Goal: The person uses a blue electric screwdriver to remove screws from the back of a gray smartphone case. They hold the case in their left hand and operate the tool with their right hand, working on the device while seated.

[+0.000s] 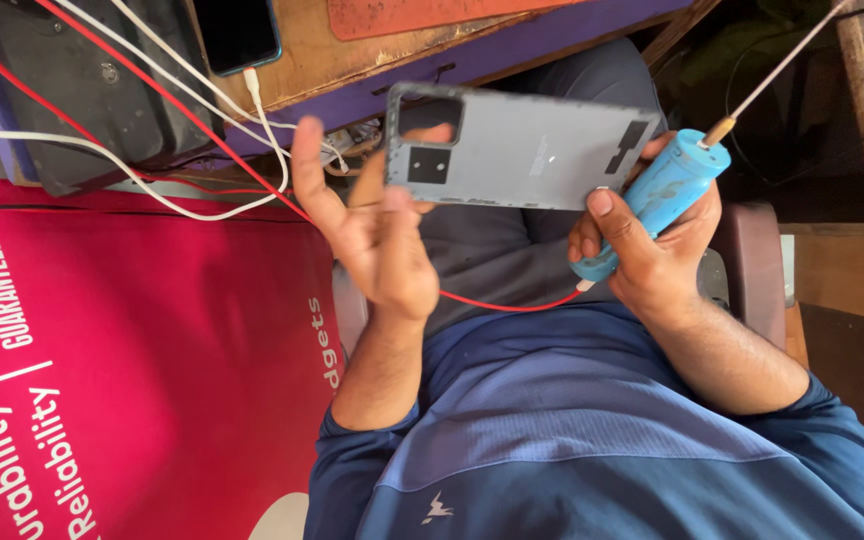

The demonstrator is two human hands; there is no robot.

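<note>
The grey phone back cover (522, 150) is held up in front of the person's chest, inner side facing them, probably so the camera cut-out and edges can be seen plainly. The left hand (377, 235) has it by the cut-out end, thumb and fingers pinched on it, index finger sticking up free. The right hand (652, 250) is closed around a blue cylinder tool (657, 195) with a thin metal rod at its tip, held just beside the cover's other end, touching or nearly so; I cannot tell which. A red wire (512, 303) runs from the tool's base across the lap. Beyond, on the wooden tabletop (312, 50), lies a dark phone (237, 32) on a white cable (267, 130), with more red and white leads crowding the space behind the left hand
</note>
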